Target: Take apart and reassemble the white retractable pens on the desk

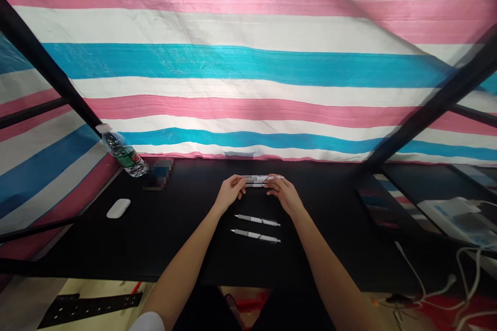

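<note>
Several white pens (256, 181) lie side by side in a small group at the middle of the black table. My left hand (230, 190) is closed around their left ends, thumb and fingers pinching. On the other side my right hand (284, 193) grips their right ends in the same way. How far the pens are raised off the table, if at all, I cannot tell. Closer to me, a white pen (257, 221) rests on the table with its tip to the left. Below it lies another white pen (255, 236), roughly parallel and apart from both hands.
A water bottle (125, 153) stands at the table's back left, beside a blurred dark phone-like object (158, 174). A white rounded case (118, 208) lies nearer. To the right are a dark flat device (377, 209) and white cables (413, 271). Black frame bars border both sides.
</note>
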A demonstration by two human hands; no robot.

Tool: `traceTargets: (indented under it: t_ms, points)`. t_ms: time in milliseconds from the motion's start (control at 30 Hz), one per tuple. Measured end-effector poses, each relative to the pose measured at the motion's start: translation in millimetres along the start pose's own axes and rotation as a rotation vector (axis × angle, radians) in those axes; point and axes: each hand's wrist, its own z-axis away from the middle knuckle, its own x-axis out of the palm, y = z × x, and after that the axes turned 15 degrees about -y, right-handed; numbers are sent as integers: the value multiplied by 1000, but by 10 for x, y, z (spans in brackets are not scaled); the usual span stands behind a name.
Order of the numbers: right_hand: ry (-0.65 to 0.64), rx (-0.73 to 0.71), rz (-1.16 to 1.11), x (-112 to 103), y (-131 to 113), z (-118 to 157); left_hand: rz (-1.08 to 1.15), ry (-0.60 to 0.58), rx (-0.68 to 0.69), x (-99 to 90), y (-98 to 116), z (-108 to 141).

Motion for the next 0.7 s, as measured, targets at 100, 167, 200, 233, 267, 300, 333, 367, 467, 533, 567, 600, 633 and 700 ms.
traceTargets:
  t_ms: [100, 167, 200, 233, 267, 300, 333, 367, 467, 533, 567, 600, 633, 700]
  points:
    - [-4, -1, 2, 12, -5, 3, -16, -6, -2, 2, 9, 5]
    - [0, -1, 4, 14, -3, 2, -63, -22, 25, -8, 6, 8]
    - [2, -2, 7, 13, -2, 1, -81, -28, 36, -13, 0, 9]
    - [5, -2, 9, 10, 1, -1, -89, -32, 39, -17, -7, 7]
    - [7, -1, 12, 8, 3, -2, -85, -31, 35, -20, -15, 5]
    - [8, -1, 15, 6, 4, -4, -71, -28, 26, -20, -22, 2]
    - [9, 0, 17, 4, 5, -5, -56, -26, 16, -17, -25, 0]
    - [10, -1, 19, 3, 6, -5, -43, -24, 9, -12, -24, -1]
    - [9, -5, 24, 2, 3, -1, -52, -33, 18, 6, 8, 7]
    - [7, -10, 21, 2, 5, 2, -69, -38, 32, 15, 36, 16]
    - [5, -12, 16, 0, 8, 1, -73, -37, 34, 18, 46, 19]
    - [6, -16, 7, -3, 13, -2, -72, -35, 34, 19, 52, 20]
    - [12, -24, -5, -8, 19, -7, -64, -31, 31, 19, 53, 19]
    - [26, -48, -41, -27, 29, -25, -32, -22, 25, 15, 47, 12]
